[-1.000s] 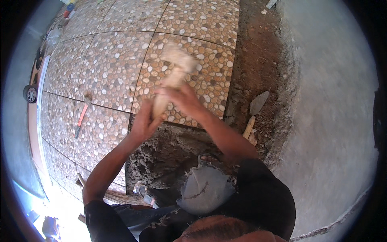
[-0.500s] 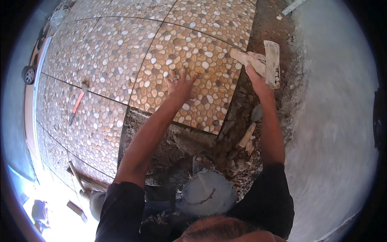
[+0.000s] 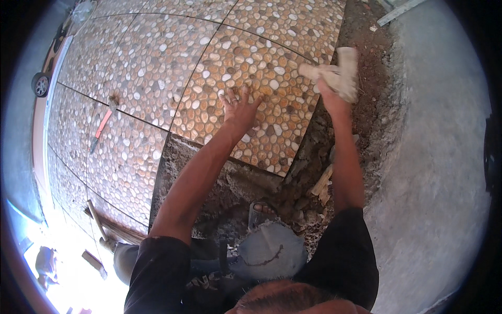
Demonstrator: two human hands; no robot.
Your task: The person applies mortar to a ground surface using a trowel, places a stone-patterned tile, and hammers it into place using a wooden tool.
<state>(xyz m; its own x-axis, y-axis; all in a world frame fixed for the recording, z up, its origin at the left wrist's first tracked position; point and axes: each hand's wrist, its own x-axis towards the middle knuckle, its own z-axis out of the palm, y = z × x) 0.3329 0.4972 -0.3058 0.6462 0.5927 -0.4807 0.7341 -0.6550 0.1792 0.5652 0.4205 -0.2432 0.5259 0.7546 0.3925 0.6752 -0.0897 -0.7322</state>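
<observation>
My left hand (image 3: 239, 108) lies flat, fingers spread, on a pebble-patterned floor tile (image 3: 261, 68). My right hand (image 3: 329, 93) is raised over the tile's right edge, closed around the handle of a pale, mortar-caked mallet (image 3: 340, 73). The mallet's head points up and to the right, above the dirt strip beside the tile. Both forearms reach up from the lower edge of the picture.
More pebble tiles (image 3: 130, 78) cover the floor to the left. Rough mortar bed (image 3: 219, 178) lies below the tile. A trowel handle (image 3: 320, 183) rests in the rubble, and a red-handled tool (image 3: 102, 125) lies on the left tiles. A grey concrete slab (image 3: 439, 157) is right.
My hands have separated: the left came down flat on the tile and the right carried the mallet out to the tile's right edge. The camera view shifted slightly.
</observation>
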